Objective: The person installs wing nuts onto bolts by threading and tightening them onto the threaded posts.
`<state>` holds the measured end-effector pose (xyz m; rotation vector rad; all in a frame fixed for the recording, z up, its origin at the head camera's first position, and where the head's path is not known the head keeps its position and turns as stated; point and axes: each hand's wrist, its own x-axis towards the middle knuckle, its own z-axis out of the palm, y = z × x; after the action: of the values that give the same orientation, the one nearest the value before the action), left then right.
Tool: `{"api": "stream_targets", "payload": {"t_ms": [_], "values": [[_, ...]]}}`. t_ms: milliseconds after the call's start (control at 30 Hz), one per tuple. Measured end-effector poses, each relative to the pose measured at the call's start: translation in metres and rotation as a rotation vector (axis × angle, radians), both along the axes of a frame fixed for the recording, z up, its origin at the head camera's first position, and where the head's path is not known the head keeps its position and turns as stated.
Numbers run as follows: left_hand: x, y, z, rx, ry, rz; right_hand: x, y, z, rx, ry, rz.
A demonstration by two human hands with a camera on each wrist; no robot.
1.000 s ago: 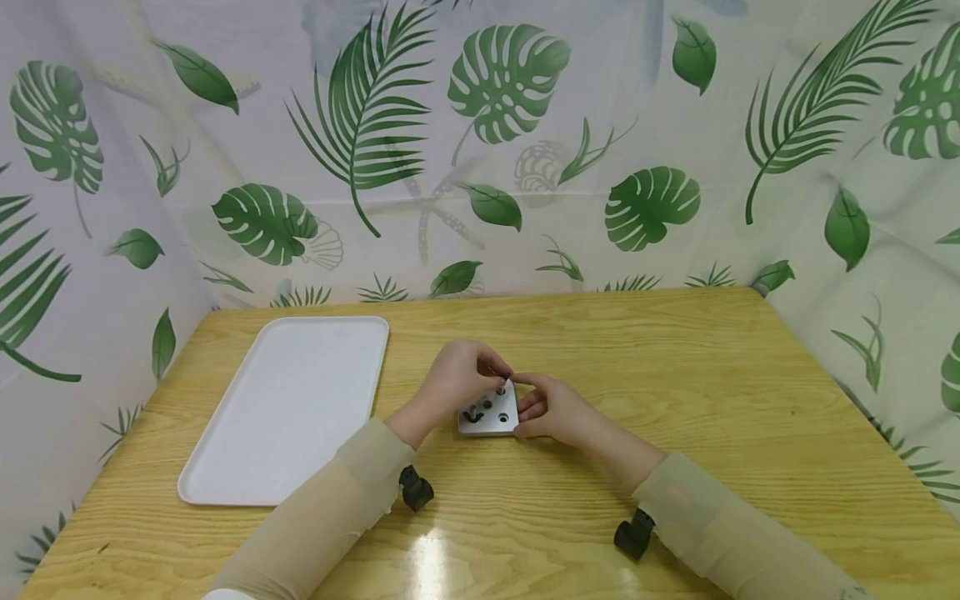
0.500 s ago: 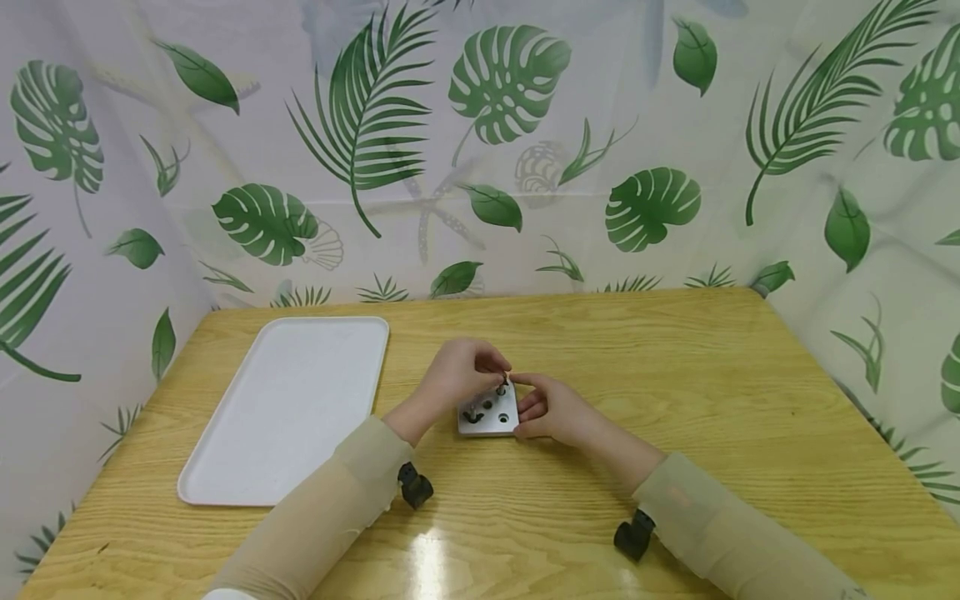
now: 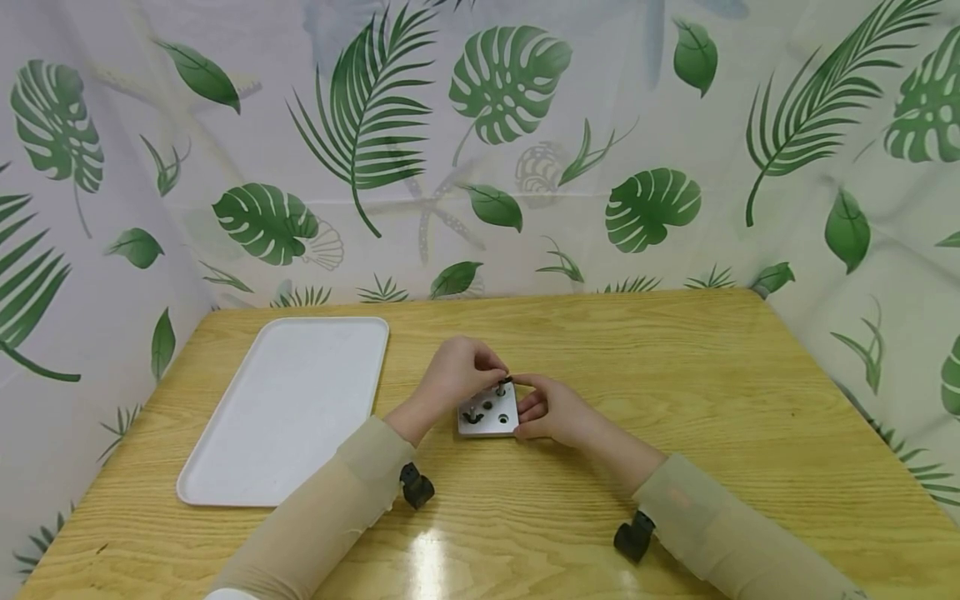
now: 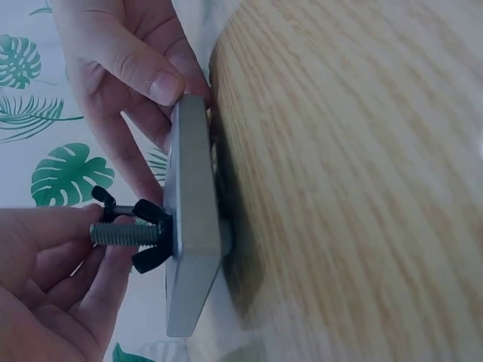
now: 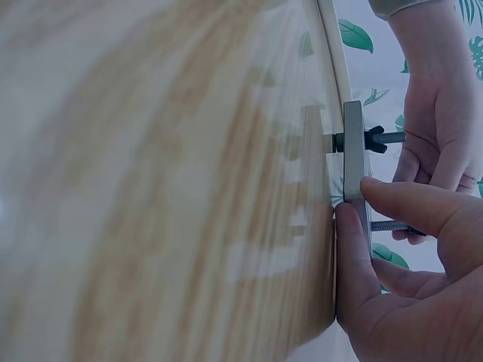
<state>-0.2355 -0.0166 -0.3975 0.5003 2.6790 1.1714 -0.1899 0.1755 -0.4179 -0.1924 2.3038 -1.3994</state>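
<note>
A square silver metal plate (image 3: 487, 424) with holes lies between both hands on the table. Two bolts stand up through it. On the near-left bolt (image 4: 121, 234), a black wing nut (image 4: 155, 235) sits down against the plate. The fingers of my left hand (image 3: 459, 368) pinch a second black wing nut (image 4: 112, 204) at the tip of the far bolt (image 5: 389, 225). My right hand (image 3: 553, 410) grips the plate's right edge, thumb on one face and a finger on the other; its index fingertip reaches toward the far wing nut. The left fingers partly hide that nut.
A white rectangular tray (image 3: 300, 400) lies to the left on the wooden table (image 3: 637, 358). Leaf-printed cloth (image 3: 495, 208) hangs behind the table and at both sides.
The left fingers have shifted slightly at the far bolt, and the wing nut there shows at a different angle. The right hand and the plate stay where they were.
</note>
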Motion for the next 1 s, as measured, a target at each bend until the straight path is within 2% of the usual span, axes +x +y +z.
{"api": "stream_targets", "payload": {"t_ms": [233,600,1000], "values": [[0.0003,-0.0013,-0.0026,0.046,-0.042,-0.026,0.0014,0.0013,0.0013,-0.023,0.0,0.01],[0.0006,-0.0034,-0.003,0.053,-0.022,-0.07,0.0009,0.0011,0.0003,-0.024,0.008,0.011],[0.0023,-0.002,-0.0002,0.042,-0.022,-0.017,0.0008,0.0029,0.0001,-0.011,0.007,0.025]]}}
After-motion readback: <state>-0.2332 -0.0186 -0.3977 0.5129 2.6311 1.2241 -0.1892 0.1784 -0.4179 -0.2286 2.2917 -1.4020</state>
